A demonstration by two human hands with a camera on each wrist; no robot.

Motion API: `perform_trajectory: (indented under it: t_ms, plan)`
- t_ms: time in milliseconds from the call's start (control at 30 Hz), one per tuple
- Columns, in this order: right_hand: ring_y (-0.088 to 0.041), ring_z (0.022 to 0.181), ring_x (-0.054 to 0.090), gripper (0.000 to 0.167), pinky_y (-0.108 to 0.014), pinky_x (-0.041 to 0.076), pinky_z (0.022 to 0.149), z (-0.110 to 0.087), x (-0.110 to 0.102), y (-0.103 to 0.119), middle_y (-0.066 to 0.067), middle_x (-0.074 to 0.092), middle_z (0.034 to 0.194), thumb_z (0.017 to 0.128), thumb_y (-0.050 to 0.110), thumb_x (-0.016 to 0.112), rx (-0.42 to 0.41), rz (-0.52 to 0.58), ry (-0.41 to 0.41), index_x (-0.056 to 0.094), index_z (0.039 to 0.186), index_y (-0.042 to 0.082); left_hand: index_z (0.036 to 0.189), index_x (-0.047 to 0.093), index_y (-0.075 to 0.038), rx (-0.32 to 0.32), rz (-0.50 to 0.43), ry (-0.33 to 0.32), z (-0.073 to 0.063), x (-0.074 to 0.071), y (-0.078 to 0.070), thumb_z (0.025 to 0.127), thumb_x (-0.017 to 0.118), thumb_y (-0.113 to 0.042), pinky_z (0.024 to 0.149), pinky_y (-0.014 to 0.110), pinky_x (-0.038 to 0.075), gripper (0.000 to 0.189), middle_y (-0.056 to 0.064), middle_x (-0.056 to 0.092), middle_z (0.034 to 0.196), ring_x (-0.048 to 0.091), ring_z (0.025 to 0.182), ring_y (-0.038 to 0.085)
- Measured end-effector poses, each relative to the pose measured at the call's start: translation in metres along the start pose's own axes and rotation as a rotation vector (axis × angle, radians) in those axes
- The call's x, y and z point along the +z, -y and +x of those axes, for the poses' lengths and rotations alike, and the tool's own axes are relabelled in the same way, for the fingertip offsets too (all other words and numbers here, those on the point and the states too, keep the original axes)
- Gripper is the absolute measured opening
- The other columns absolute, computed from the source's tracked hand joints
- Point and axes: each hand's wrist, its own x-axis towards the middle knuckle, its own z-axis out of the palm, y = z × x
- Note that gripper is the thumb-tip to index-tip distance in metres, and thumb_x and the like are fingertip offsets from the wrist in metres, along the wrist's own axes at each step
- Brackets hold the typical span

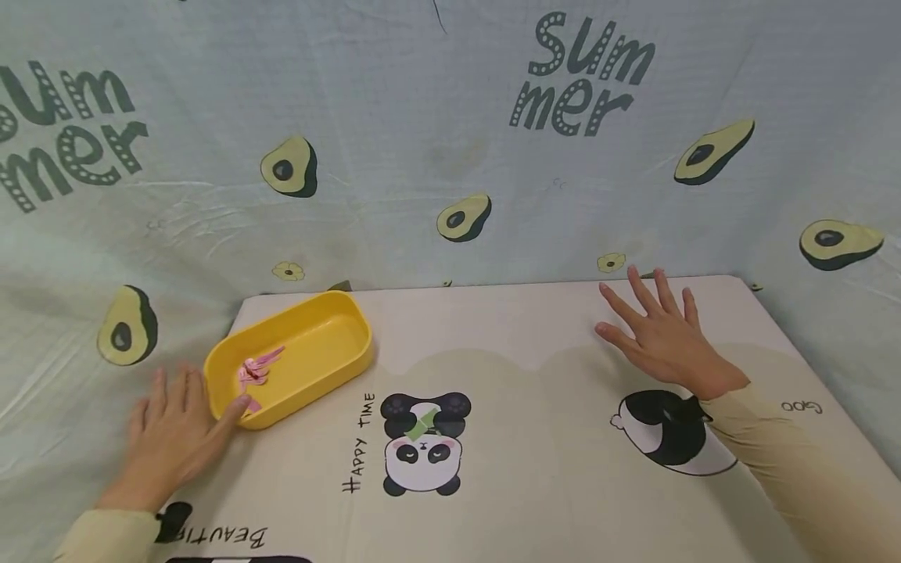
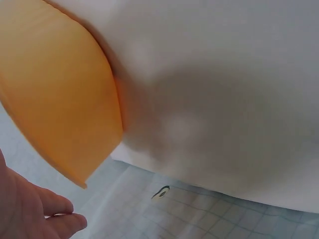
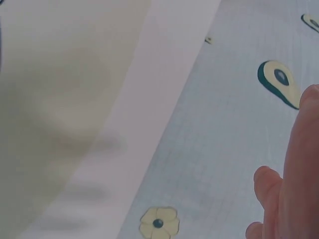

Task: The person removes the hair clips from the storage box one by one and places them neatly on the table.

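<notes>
A yellow oval-cornered tray (image 1: 331, 336) sits at the table's far left, with a small bundle of pink strands (image 1: 255, 370) inside its left end. My left hand (image 1: 172, 430) is beside that end, fingers extended, the thumb overlapping the rim in the head view. In the left wrist view the tray's outer wall (image 2: 65, 89) rises close by, and fingers (image 2: 60, 214) show at the lower left. Over the far right of the table, my right hand (image 1: 665, 340) is spread with its fingers apart and holds nothing. Its fingers (image 3: 299, 179) appear at the right wrist view's edge.
The table cover (image 1: 535, 438) is pale, printed with pandas and lettering. A light cloth with avocado prints (image 1: 464, 218) hangs behind the table and at both sides. The table's back edge runs just beyond the tray and the right hand.
</notes>
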Motion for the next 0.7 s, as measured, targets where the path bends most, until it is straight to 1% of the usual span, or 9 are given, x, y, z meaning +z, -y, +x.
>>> perform_trajectory:
  t_ms: [133, 200, 300, 467, 600, 700]
  plan:
    - [-0.048, 0.159, -0.019, 0.081, -0.078, -0.011, 0.118, 0.01, 0.002, 0.015, -0.014, -0.011, 0.175, 0.101, 0.07, 0.036, -0.019, 0.002, 0.019, 0.018, 0.166, 0.026, 0.153, -0.001, 0.022, -0.022, -0.004, 0.009, 0.005, 0.001, 0.005, 0.1, 0.024, -0.074, 0.118, 0.076, 0.003, 0.113, 0.048, 0.0, 0.159, -0.007, 0.152, 0.062]
    - [-0.047, 0.16, -0.019, 0.08, -0.077, -0.01, 0.119, 0.015, 0.002, 0.022, -0.014, -0.009, 0.175, 0.101, 0.07, 0.037, -0.03, 0.003, 0.018, 0.019, 0.166, 0.027, 0.153, -0.001, 0.023, -0.032, -0.005, 0.013, 0.007, 0.002, 0.006, 0.1, 0.025, -0.075, 0.118, 0.076, 0.004, 0.114, 0.049, 0.002, 0.158, -0.004, 0.152, 0.063]
    - [-0.045, 0.16, -0.02, 0.079, -0.077, -0.009, 0.119, 0.022, 0.002, 0.031, -0.013, -0.008, 0.175, 0.101, 0.069, 0.037, -0.044, 0.004, 0.017, 0.019, 0.166, 0.028, 0.152, 0.002, 0.024, -0.031, -0.004, 0.007, 0.012, 0.002, 0.008, 0.099, 0.025, -0.075, 0.118, 0.077, 0.006, 0.115, 0.05, 0.006, 0.157, 0.002, 0.15, 0.064]
    - [-0.043, 0.16, -0.021, 0.078, -0.076, -0.011, 0.119, 0.035, 0.006, 0.049, -0.012, -0.009, 0.175, 0.101, 0.07, 0.035, -0.063, 0.002, 0.041, 0.017, 0.166, 0.03, 0.149, 0.013, 0.025, -0.019, 0.008, -0.018, 0.019, 0.003, 0.008, 0.1, 0.026, -0.074, 0.115, 0.076, 0.013, 0.112, 0.05, 0.016, 0.152, 0.012, 0.145, 0.063]
    - [-0.044, 0.161, -0.018, 0.079, -0.075, -0.01, 0.121, 0.045, 0.014, 0.066, -0.012, -0.008, 0.176, 0.101, 0.071, 0.034, -0.084, -0.011, 0.063, 0.016, 0.166, 0.03, 0.142, 0.022, 0.026, -0.015, 0.022, -0.026, 0.021, 0.004, 0.01, 0.101, 0.026, -0.071, 0.11, 0.075, 0.021, 0.105, 0.048, 0.025, 0.141, 0.023, 0.133, 0.06]
    - [-0.044, 0.161, -0.016, 0.078, -0.074, -0.009, 0.122, 0.052, 0.021, 0.079, -0.011, -0.007, 0.176, 0.101, 0.07, 0.035, -0.102, -0.008, 0.066, 0.017, 0.166, 0.03, 0.136, 0.027, 0.026, -0.016, 0.024, -0.021, 0.022, 0.003, 0.011, 0.102, 0.026, -0.069, 0.107, 0.074, 0.025, 0.101, 0.046, 0.03, 0.134, 0.028, 0.125, 0.058]
